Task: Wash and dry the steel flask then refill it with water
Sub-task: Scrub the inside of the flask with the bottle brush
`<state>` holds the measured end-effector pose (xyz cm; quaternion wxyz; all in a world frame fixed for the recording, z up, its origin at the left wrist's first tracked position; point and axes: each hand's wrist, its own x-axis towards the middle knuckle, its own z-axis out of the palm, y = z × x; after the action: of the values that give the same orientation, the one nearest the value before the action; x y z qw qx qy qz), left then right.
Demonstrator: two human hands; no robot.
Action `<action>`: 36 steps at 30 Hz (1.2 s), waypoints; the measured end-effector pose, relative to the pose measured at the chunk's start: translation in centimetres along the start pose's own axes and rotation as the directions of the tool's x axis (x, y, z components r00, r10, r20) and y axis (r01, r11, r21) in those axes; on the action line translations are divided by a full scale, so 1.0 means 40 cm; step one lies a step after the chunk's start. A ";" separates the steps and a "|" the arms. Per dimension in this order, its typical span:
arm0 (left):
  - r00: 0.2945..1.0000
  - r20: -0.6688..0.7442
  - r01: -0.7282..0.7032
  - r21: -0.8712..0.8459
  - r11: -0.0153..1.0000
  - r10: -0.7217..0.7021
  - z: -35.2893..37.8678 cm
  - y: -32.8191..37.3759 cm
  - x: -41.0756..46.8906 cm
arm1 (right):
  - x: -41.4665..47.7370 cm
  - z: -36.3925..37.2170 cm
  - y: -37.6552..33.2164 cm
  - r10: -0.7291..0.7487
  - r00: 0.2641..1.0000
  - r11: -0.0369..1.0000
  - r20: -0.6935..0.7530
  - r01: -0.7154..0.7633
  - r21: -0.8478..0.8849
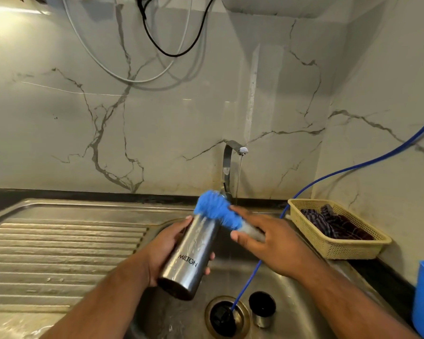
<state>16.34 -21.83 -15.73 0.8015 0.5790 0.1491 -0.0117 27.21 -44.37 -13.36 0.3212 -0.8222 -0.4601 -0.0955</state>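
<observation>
Over the sink (288, 287), the left hand (165, 247) wraps the tilted steel flask (192, 255) while the right hand (269, 243) grips a blue brush (217, 211) at its mouth, below the running tap (231, 155), a blue hose (249, 280) and cap (262, 308) near the drain, a basket (338, 245) right.

Head-worn view, forward and down, near sink (171, 321)

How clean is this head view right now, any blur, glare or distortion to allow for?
Head view: blue brush and right hand motion-blurred; steel flask in the left hand sharp, MILTON lettering readable; bright glare on the top-left wall; right wall corner leans from wide-angle distortion.
</observation>
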 end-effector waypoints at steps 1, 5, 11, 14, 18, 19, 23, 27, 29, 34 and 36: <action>1.000 -0.018 -0.014 0.007 1.000 0.014 -0.002 -0.003 0.004 | -0.006 -0.001 -0.002 -0.021 0.994 0.999 0.108 0.015 0.051; 0.993 -0.118 0.000 -0.012 1.000 -0.002 -0.018 -0.010 0.023 | -0.017 -0.005 -0.017 -0.091 0.949 0.986 0.303 0.042 0.164; 0.994 -0.105 -0.010 -0.104 0.995 -0.001 -0.027 -0.017 0.034 | -0.022 -0.009 -0.013 -0.043 0.953 0.982 0.300 -0.014 0.186; 0.992 -0.125 -0.042 -0.088 0.995 0.030 -0.036 -0.015 0.037 | -0.015 0.007 -0.019 -0.041 0.969 0.992 0.244 0.011 0.122; 0.995 -0.081 -0.061 -0.094 0.994 0.054 -0.032 -0.016 0.038 | -0.012 -0.004 -0.017 -0.021 0.984 0.992 0.176 0.000 0.123; 0.994 -0.086 -0.069 -0.078 0.995 0.062 -0.036 -0.018 0.038 | -0.020 -0.007 -0.020 -0.041 0.954 0.977 0.297 -0.023 0.210; 0.993 -0.091 -0.072 -0.022 0.997 0.070 -0.041 -0.022 0.038 | -0.010 0.003 -0.025 0.006 0.987 0.998 0.162 -0.015 0.054; 0.993 -0.086 -0.084 -0.015 0.996 0.082 -0.040 -0.023 0.041 | -0.022 0.004 -0.023 -0.065 0.943 0.987 0.326 0.013 0.160; 0.989 -0.130 -0.077 -0.031 0.997 0.073 -0.050 -0.023 0.046 | -0.028 0.008 -0.037 -0.071 0.925 0.982 0.373 -0.001 0.189; 0.988 -0.151 -0.041 -0.038 0.998 0.035 -0.042 -0.023 0.041 | -0.014 0.009 -0.026 -0.026 0.966 0.997 0.255 0.008 0.070; 0.984 -0.168 -0.058 -0.004 0.998 0.056 -0.049 -0.025 0.039 | -0.027 0.012 -0.029 -0.045 0.926 0.985 0.374 -0.021 0.169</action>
<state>17.21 -20.10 -17.60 0.7887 0.5783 0.1993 0.0607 25.59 -44.38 -13.70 0.2953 -0.7919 -0.5247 0.1015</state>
